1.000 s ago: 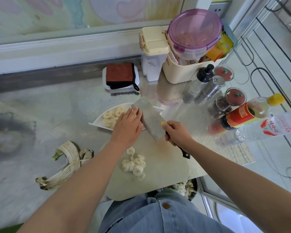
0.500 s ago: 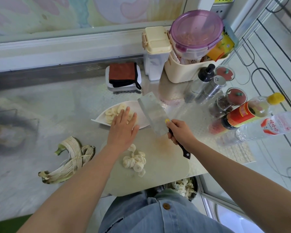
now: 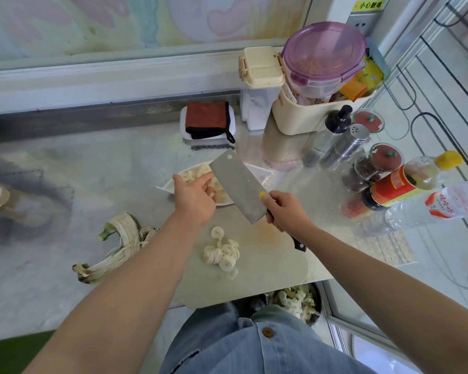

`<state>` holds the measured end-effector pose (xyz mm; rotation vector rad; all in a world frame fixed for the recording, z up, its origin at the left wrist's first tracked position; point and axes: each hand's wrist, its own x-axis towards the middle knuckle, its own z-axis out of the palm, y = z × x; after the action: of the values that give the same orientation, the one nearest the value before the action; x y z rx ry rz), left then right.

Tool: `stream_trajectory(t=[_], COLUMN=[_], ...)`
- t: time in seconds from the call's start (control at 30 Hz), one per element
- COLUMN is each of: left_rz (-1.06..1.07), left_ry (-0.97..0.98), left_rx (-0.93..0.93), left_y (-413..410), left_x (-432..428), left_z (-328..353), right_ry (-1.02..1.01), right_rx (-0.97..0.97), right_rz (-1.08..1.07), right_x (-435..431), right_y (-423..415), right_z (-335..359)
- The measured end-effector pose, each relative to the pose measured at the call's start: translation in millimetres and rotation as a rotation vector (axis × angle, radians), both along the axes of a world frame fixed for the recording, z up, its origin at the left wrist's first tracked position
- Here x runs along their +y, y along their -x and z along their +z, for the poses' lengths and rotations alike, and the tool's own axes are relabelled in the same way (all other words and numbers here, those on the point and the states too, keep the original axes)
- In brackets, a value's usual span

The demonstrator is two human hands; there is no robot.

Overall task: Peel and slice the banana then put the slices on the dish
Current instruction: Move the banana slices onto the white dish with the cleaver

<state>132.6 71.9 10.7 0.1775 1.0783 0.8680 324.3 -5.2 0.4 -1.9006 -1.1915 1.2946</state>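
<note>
My right hand (image 3: 284,211) grips the handle of a cleaver (image 3: 238,187), whose blade slants over the white dish (image 3: 257,171). To the left of the blade, my left hand (image 3: 193,197) hovers over the dish with its fingers loosely stretched toward the steel. Several banana slices (image 3: 197,172) lie on the dish, partly hidden by that hand. A second heap of slices (image 3: 223,252) sits on the pale cutting board (image 3: 268,265) near me. The empty banana peel (image 3: 119,247) lies on the counter left of the board.
Sauce and water bottles (image 3: 405,184), shakers and spice jars crowd the right side. A cream basket (image 3: 303,117) with a purple-lidded tub stands at the back, next to a folded cloth on a white tray (image 3: 207,124). A bin of scraps (image 3: 297,300) sits below the counter edge.
My left hand has slid off the flat of the blade toward the dish and turned on its side. The cleaver has tipped and shifted further over the dish.
</note>
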Motion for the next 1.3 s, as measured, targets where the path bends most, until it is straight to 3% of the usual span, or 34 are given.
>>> stream_trajectory(t=[0.27, 0.53, 0.67, 0.83, 0.93, 1.17, 1.3], left_rz=[0.004, -0.043, -0.119, -0.228, -0.374, -0.508, -0.603], left_ry=[0.004, -0.037, -0.192, -0.566, -0.632, -0.638, -0.587], left_rx=[-0.089, 0.000, 0.345, 0.900, 1.260, 1.503, 1.423], left_y=[1.6, 6.7, 5.0, 20.3, 33.8, 45.3, 35.7], left_x=[-5.0, -6.9, -16.6, -58.4, -93.0, -161.2, -180.7], left_z=[6.0, 2.7, 4.1, -11.3, -31.2, -59.3, -62.0], right_ry=[-0.031, -0.030, -0.062, -0.077, -0.030, -0.017, -0.005], right_rx=[0.003, -0.079, -0.071, 0.019, -0.036, -0.215, -0.221], right_rz=[-0.003, -0.021, -0.107, 0.072, 0.144, 0.123, 0.110], right_x=[-1.6, -2.0, -10.1, -40.6, -65.0, -105.2, -114.1], right_y=[5.9, 2.8, -2.9, -16.4, -24.0, -32.4, -26.9], right_z=[-0.9, -5.5, -4.8, -3.5, -15.1, -41.3, -51.9])
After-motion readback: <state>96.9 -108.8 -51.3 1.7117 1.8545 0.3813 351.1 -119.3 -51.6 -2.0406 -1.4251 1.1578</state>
